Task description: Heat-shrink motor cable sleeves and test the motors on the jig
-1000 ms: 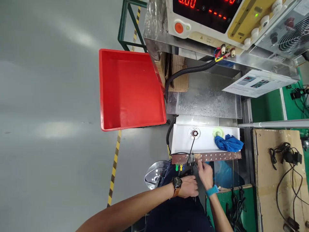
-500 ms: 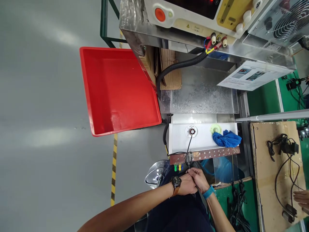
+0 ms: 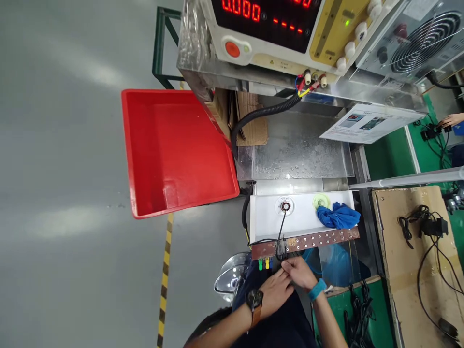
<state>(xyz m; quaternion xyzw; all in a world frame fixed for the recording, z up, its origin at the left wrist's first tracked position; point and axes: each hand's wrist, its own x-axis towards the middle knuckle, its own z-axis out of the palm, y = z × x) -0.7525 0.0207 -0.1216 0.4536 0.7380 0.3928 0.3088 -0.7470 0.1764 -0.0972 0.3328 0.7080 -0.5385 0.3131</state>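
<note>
My right hand (image 3: 300, 272), with a blue band at its wrist, is closed in a pinch at the front edge of a copper-coloured strip (image 3: 308, 241). Its fingertips meet a black cable (image 3: 278, 249) just below a small clip fixture (image 3: 282, 245); the held end is mostly hidden. Beside it, my left hand (image 3: 276, 291), wearing a watch, has its fingers stretched out towards the right hand, with nothing visible in them. From the fixture a thin lead runs up to a round socket (image 3: 285, 207) on the white panel (image 3: 266, 217).
A blue cloth (image 3: 338, 215) lies on the panel's right end. Left stands a red bin (image 3: 181, 154). Above are a power supply (image 3: 268, 29) and a corrugated cable (image 3: 259, 113). Cables lie on cardboard (image 3: 402, 270) at right. Another person's hand (image 3: 451, 121) shows top right.
My left hand has slid down and left, partly away from my right hand, and its fingers have straightened. The view has tilted up, showing more of the power supply's red display.
</note>
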